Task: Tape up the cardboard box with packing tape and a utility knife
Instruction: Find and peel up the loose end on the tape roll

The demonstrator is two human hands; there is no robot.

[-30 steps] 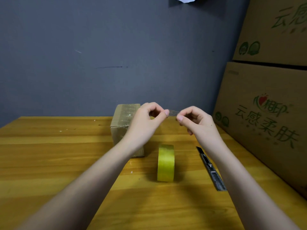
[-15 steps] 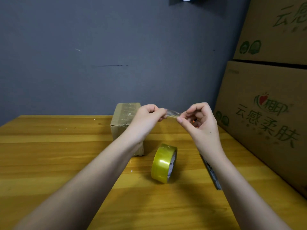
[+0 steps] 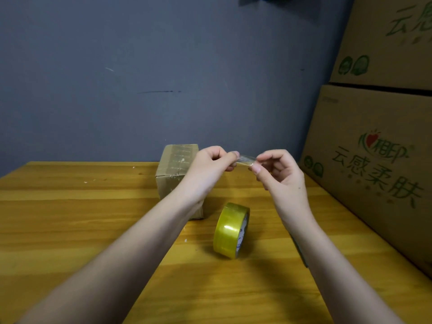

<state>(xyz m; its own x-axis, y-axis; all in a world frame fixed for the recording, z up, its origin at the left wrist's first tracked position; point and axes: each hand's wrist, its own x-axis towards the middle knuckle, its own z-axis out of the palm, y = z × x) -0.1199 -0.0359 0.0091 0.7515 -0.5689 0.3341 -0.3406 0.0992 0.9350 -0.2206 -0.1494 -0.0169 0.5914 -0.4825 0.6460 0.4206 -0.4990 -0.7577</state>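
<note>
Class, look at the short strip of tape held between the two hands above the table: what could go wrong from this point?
1. The tape strip, pinched between the left hand and the right hand, may fold onto itself or stick to the fingers.
2. The tape roll stands tilted on its edge and could roll or topple.
3. The utility knife lies mostly hidden under the right forearm; lowering that arm could strike it.

I count one small box (image 3: 177, 169) on my table (image 3: 70, 230); one tape roll (image 3: 231, 230); one tape strip (image 3: 245, 159); two big cartons (image 3: 374, 160); perhaps one knife (image 3: 300, 252), mostly hidden.
</note>
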